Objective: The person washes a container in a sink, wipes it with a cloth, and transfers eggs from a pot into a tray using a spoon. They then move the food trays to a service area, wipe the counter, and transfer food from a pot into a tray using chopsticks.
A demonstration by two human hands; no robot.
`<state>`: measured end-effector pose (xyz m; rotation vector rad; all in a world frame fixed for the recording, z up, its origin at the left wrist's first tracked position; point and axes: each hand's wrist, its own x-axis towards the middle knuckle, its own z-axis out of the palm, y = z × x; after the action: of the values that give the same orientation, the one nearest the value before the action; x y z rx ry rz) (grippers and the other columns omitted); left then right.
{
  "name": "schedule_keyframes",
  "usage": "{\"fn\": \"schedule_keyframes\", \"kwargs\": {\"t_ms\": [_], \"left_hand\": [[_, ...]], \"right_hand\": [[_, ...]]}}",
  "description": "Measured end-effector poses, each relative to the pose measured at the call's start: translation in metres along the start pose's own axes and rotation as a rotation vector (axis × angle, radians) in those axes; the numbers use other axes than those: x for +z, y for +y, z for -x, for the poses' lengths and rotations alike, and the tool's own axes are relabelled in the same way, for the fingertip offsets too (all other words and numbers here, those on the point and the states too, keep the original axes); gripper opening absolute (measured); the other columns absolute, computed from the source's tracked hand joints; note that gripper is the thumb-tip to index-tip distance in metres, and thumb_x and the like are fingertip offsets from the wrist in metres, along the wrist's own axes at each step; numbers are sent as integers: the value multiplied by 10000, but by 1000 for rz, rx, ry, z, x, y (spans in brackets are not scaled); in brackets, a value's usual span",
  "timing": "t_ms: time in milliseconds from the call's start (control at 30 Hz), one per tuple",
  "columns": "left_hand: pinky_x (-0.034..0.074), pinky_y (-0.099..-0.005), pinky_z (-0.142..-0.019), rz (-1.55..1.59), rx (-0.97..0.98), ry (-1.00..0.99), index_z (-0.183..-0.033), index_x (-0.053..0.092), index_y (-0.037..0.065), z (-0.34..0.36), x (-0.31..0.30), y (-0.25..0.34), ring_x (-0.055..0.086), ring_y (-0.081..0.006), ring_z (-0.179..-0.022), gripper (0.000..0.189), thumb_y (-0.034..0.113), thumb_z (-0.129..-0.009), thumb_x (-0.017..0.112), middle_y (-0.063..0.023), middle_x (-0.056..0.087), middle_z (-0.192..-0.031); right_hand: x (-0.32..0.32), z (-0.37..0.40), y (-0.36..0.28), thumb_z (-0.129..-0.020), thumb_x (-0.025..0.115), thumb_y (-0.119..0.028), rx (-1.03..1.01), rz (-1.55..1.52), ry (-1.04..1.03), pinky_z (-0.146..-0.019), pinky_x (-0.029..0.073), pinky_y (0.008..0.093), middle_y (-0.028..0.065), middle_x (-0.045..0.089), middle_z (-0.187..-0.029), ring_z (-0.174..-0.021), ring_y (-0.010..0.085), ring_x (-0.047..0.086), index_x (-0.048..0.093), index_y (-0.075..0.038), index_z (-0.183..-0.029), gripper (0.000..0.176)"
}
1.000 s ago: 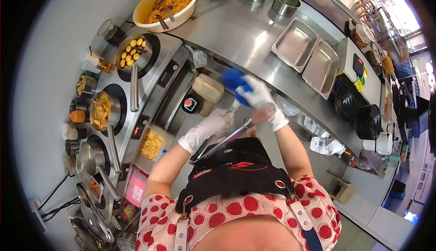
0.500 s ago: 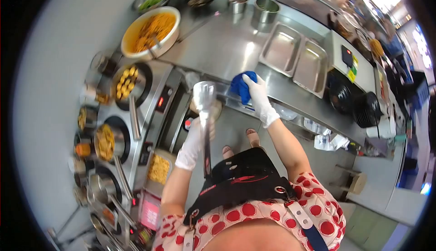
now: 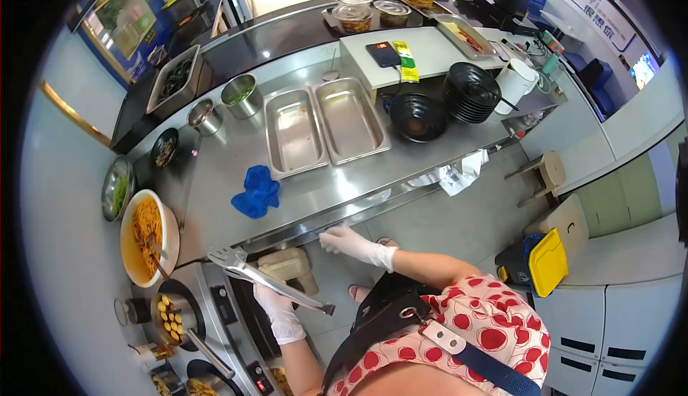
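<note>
My left hand (image 3: 276, 311), in a white glove, is closed around a pair of metal tongs (image 3: 276, 281). The tongs' slotted head points toward the counter's front edge, near the corner by the stove. In front of the counter hangs my gloved right hand (image 3: 350, 242), with nothing in it and its fingers loosely bent. A crumpled blue cloth (image 3: 256, 192) lies on the steel counter (image 3: 222, 213), apart from both hands. Beyond the cloth sit two shallow steel pans (image 3: 297, 163), which hold only a few small scraps.
A white bowl of noodles (image 3: 170, 220) stands left of the counter. Below it, a frying pan with yellow round pieces (image 3: 170, 317) sits on the stove, its handle toward me. Black bowls (image 3: 469, 95) are stacked at right. A stool (image 3: 548, 174) and yellow-lidded bin (image 3: 548, 261) stand on the floor.
My right hand has let go of the blue cloth and drawn back from the counter; the cloth now lies there. My left hand still holds the tongs. My view has turned right.
</note>
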<state>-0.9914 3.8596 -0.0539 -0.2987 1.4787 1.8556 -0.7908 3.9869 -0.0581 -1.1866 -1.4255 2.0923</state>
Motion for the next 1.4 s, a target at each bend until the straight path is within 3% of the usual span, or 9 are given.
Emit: {"fn": "schedule_keyframes", "kwargs": {"t_ms": [200,400,467,600,767,933,1067,1200,1400], "left_hand": [[436,-345,-549,-78,17,-63,-827,518,111,3,91,-49,495,-189,-593,176,258,-923,501,-22,476,-676],[284,-213,-398,-74,-26,-44,-860,536,141,48,221,-92,379,-49,-450,158,247,-964,481,71,439,-592],[297,-218,-404,-34,-65,-43,-834,531,143,54,247,-108,378,-51,-444,170,242,-964,481,67,468,-602],[376,-260,-484,-14,-111,-41,-775,511,126,73,274,-116,462,-113,-540,187,235,-926,488,20,505,-653],[325,-249,-444,206,-107,-155,-772,397,130,70,254,-103,339,-110,-503,197,194,-958,393,21,353,-607],[275,-236,-425,33,83,-153,-705,333,135,69,211,-88,280,-84,-468,249,124,-954,338,25,286,-576],[400,-260,-524,-110,169,212,-823,480,84,79,199,-91,417,-154,-536,143,130,-939,410,-7,432,-641],[397,-279,-544,212,68,-10,-787,445,91,59,156,-96,420,-151,-572,155,147,-928,414,-18,426,-652],[428,-324,-582,283,66,280,-778,465,86,74,170,-81,454,-184,-589,190,192,-930,422,-55,472,-675]], "right_hand": [[-99,50,-49,-943,507,-298,-221,427,-145,-817,486,308,98,651,-955,-883,183,614,609,38,-1062,371],[-206,48,-74,-900,566,-236,-189,-8,-145,-813,468,298,124,648,-899,-832,183,608,621,20,-1007,283],[-257,23,-82,-879,582,-189,-484,349,227,-790,474,292,132,653,-915,-844,192,618,622,19,-998,243],[-367,-70,-123,-847,612,-158,-634,272,714,-717,493,319,124,671,-843,-788,211,643,628,13,-951,200],[-397,-63,-139,-882,580,-115,-438,55,694,-642,463,235,56,630,-783,-697,99,575,631,28,-946,165],[-424,-22,-49,-903,571,-123,-387,97,872,-547,412,210,4,561,-711,-617,58,503,631,-5,-935,137],[-413,24,-34,-920,539,-226,-8,-115,714,-530,397,224,-9,539,-687,-584,65,482,616,-33,-913,207],[-380,36,-20,-922,517,-233,112,61,277,-577,431,223,1,560,-700,-630,77,527,618,-24,-932,233],[-298,2,-39,-911,532,-214,316,-133,-118,-666,476,258,49,617,-788,-726,104,584,615,5,-947,237]]}}
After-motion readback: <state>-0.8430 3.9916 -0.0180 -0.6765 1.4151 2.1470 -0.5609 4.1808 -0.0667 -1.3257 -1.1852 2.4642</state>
